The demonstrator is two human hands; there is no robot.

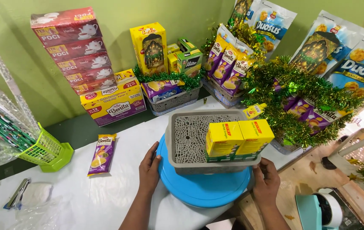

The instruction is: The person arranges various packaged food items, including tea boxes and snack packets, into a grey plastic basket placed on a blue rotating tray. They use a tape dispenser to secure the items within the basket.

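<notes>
A grey plastic basket [188,138] with a patterned floor sits on a round blue turntable disc [205,187] near the table's front edge. Two yellow snack boxes [237,138] stand upright side by side in the basket's right part. My left hand [149,168] rests against the disc's left rim, fingers spread along it. My right hand [267,179] presses the disc's right rim beside the basket's near right corner. Neither hand holds a box.
A purple snack packet [102,154] lies on the white table cover [84,196]. A green basket [45,151] stands left. Stacked red boxes [77,49], filled tinsel baskets [301,102] and snack bags line the back. A tape dispenser [322,211] sits lower right.
</notes>
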